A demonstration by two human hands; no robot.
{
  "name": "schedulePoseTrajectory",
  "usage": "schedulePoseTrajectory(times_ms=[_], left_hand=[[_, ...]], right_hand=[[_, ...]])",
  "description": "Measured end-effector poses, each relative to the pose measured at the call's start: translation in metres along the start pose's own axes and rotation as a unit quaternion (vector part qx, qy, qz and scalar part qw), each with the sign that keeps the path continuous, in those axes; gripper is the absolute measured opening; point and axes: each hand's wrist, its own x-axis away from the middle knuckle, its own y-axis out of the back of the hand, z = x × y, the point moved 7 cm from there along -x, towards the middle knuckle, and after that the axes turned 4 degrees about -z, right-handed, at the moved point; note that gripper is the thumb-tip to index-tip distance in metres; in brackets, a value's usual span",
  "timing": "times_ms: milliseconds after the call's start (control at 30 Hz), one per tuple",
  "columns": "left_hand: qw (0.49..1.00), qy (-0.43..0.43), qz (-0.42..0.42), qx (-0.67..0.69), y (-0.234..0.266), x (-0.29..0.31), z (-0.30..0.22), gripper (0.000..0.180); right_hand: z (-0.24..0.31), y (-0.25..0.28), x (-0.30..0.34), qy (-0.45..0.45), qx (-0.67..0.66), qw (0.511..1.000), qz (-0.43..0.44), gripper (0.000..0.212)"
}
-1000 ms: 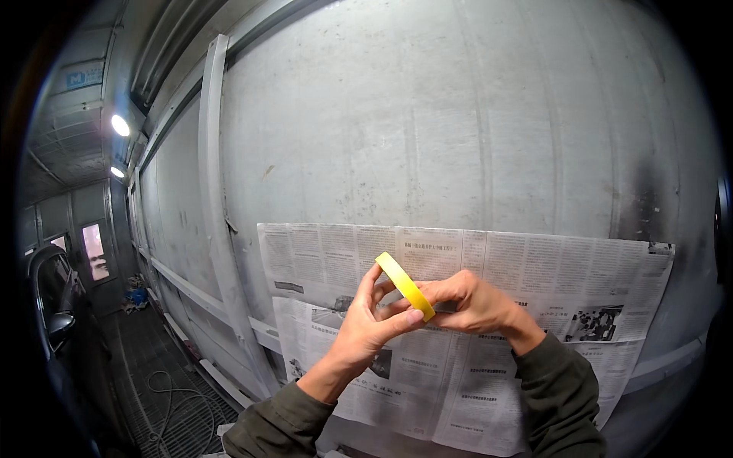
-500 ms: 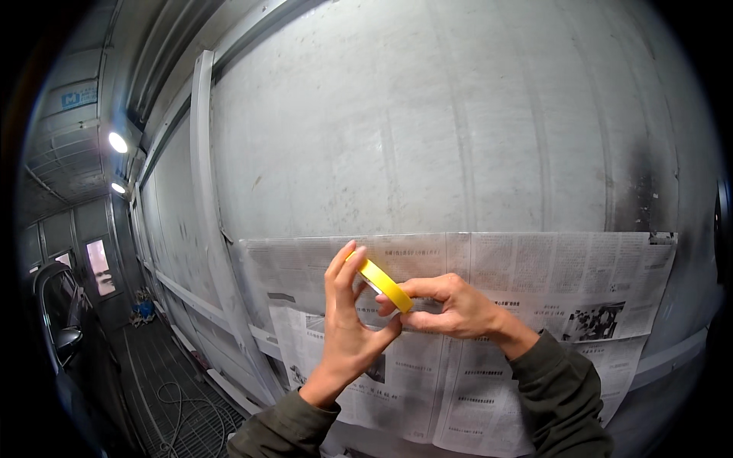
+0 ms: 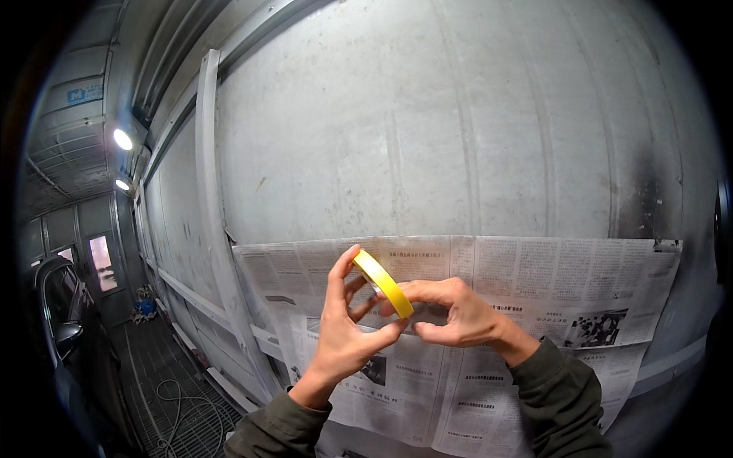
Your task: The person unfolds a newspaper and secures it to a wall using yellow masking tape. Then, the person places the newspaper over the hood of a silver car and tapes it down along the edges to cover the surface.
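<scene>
A roll of yellow tape [image 3: 388,287] stands on edge in front of the newspaper sheets, gripped by my left hand [image 3: 342,336]. The left thumb presses its lower end and a fingertip meets its upper end. My right hand [image 3: 462,314] is at the roll's lower right, index finger stretched to the tape and thumb held apart below. Part of that index fingertip passes by the roll, so its exact contact is unclear. Behind both hands, newspaper [image 3: 519,275] hangs spread across the lower wall, its top edge nearly level.
The grey panelled wall [image 3: 427,137] rises above the paper, with an upright metal post [image 3: 208,153] to the left. Farther left stands a dark car [image 3: 65,336]. A loose hose [image 3: 177,404] lies coiled on the grated floor [image 3: 137,366]. Lamps [image 3: 122,139] shine overhead.
My right thumb has come away from the lower end of the tape roll, leaving a gap to the index finger. My left hand keeps its hold; the view has shifted slightly.
</scene>
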Motion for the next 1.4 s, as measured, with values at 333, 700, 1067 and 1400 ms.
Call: schedulePoseTrajectory(times_ms=[333,700,1067,1400], left_hand=[[0.987,0.058,0.013,0.152,-0.004,0.006,0.006,0.108],[0.914,0.215,0.023,0.343,-0.008,0.006,0.029,0.068],[0.995,-0.052,-0.068,-0.051,0.006,0.008,0.01,0.105],[0.934,-0.1,0.012,-0.342,0.015,0.012,-0.015,0.082]], right_hand=[[-0.007,0.0,0.001,-0.045,-0.066,0.997,0.008,0.033],[-0.003,0.001,-0.002,-0.001,-0.018,1.0,-0.016,0.041],[-0.005,0.003,-0.001,-0.025,-0.029,0.999,0.004,0.047],[-0.002,0.003,-0.001,-0.002,0.032,0.997,-0.077,0.051]])
